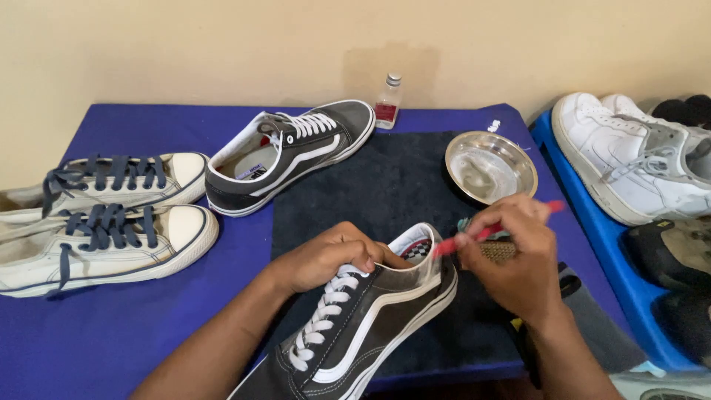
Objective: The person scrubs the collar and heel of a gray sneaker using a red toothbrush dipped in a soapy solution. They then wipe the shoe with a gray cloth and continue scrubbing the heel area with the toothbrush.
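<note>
My left hand (pixel 326 255) is clamped over the tongue and top laces of the dark grey canvas sneaker with the white side stripe and white laces (pixel 363 326), fingers curled and pressed together around the collar, pinning it to the black towel mat (pixel 392 185). My right hand (pixel 518 259) holds a thin red-handled brush (pixel 485 231), fingers bunched in a pinch on the handle; its head end points left at the heel collar of the shoe, touching or just short of it, can't tell which.

Key geometry: the shoe's long axis runs diagonally, toe toward me at lower left, heel away at upper right. The heel opening sits between my two hands, just left of the right-hand fingertips. Right hand is nearer the heel rim, left nearer the laces.

Around it: round shallow metal bowl of clear liquid (pixel 491 166) just beyond my right hand, small clear bottle with a dark red label (pixel 388 101) by the wall, the matching grey sneaker (pixel 292 152) lying further back on the blue table cover (pixel 126 341), a pair of cream canvas sneakers with navy laces (pixel 104 222) at left, white leather sneakers (pixel 629 155) at right.
</note>
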